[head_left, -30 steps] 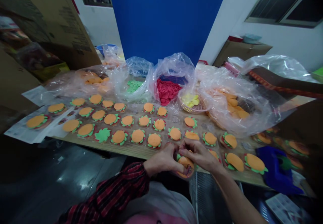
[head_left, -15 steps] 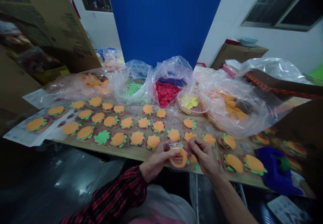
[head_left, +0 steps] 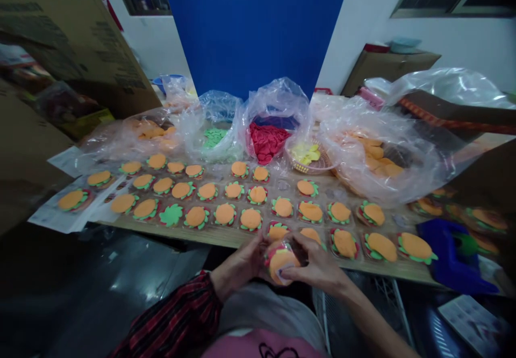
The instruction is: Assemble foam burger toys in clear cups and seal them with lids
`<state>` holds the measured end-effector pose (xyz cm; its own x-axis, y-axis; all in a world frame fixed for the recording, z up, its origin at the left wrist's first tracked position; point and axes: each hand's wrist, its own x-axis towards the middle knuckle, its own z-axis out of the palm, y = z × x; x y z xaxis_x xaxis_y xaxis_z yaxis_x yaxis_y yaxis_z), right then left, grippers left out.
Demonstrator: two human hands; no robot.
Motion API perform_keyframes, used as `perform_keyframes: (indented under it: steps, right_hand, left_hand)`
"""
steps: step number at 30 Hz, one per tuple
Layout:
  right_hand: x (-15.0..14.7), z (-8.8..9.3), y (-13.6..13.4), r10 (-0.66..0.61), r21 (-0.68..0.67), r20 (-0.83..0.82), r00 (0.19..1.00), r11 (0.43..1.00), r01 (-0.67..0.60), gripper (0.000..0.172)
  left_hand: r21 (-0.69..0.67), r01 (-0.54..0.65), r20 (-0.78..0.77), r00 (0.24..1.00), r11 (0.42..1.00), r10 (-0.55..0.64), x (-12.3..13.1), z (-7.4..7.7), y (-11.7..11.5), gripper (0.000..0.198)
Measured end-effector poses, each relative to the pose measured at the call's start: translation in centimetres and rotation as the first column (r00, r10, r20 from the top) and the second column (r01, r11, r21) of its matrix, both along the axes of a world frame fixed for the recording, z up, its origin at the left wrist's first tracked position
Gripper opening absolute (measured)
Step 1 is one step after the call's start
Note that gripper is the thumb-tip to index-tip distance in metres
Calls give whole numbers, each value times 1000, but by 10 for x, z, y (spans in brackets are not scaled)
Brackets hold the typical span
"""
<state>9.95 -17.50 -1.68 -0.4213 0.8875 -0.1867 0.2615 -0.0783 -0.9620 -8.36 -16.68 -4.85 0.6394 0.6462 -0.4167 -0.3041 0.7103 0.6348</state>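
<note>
Both of my hands hold one small toy burger (head_left: pixel 281 261) just in front of the table's near edge. It has an orange top with red and green layers and seems to sit in a clear shell. My left hand (head_left: pixel 242 265), in a red plaid sleeve, grips its left side. My right hand (head_left: pixel 320 266) grips its right side. Rows of similar orange burgers (head_left: pixel 250 219) with green leaf edges lie on the wooden table (head_left: pixel 217 235) beyond my hands. One green leaf piece (head_left: pixel 171 215) lies bare among them.
Clear plastic bags at the back hold orange pieces (head_left: pixel 377 156), red pieces (head_left: pixel 266 140) and green pieces (head_left: pixel 213 135). A small basket (head_left: pixel 308 159) holds yellow pieces. A blue object (head_left: pixel 447 250) sits at the right. Cardboard boxes (head_left: pixel 76 35) stand at the left.
My hands have drawn the burger back from the table's edge toward my body and turned it. The view has shifted a little, so more of the front row shows.
</note>
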Motion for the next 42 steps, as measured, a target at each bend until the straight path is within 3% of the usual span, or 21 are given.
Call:
perform_keyframes:
  steps: [2, 4, 8, 15, 19, 27, 35, 37, 39, 41, 42]
  right_hand:
    - [-5, -11, -12, 30, 11, 53, 998, 999, -31, 36]
    - [-9, -23, -25, 65, 16, 67, 996, 998, -66, 32]
    - [-12, -31, -41, 196, -68, 87, 977, 979, -191, 21]
    - [-11, -12, -42, 305, -18, 199, 931, 951, -307, 14]
    - [-14, -10, -49, 310, 4, 275, 910, 946, -324, 13]
    - [-21, -12, -51, 303, 38, 344, 889, 941, -336, 13]
    - [-26, -15, -48, 238, 22, 384, 892, 964, -267, 11]
    - [-23, -15, -41, 220, 43, 375, 900, 966, -254, 12]
    - [-19, -14, -33, 193, 96, 331, 924, 967, -236, 14]
    - [-14, -12, -25, 133, 192, 262, 956, 964, -187, 14]
    - [-12, -11, -22, 91, 243, 228, 970, 959, -147, 14]
  left_hand:
    - [192, 22, -175, 984, 981, 12, -14, 2, -7, 42]
    - [364, 147, -353, 936, 920, -10, -24, 3, -16, 33]
    - [464, 388, -572, 818, 797, -65, -32, 4, -26, 26]
    - [576, 600, -603, 771, 556, -207, -31, 20, -22, 18]
    - [579, 627, -630, 750, 520, -202, -29, 30, -25, 16]
    - [555, 622, -682, 720, 553, -125, -26, 40, -34, 15]
    - [562, 581, -680, 730, 589, -71, -22, 30, -33, 19]
    - [543, 499, -631, 773, 675, -64, -24, 25, -28, 20]
    - [418, 321, -520, 852, 850, -66, -25, 18, -22, 24]
    - [127, 187, -319, 938, 974, -138, -24, 11, -18, 36]
    - [-32, 191, -181, 964, 981, -194, -22, 8, -18, 43]
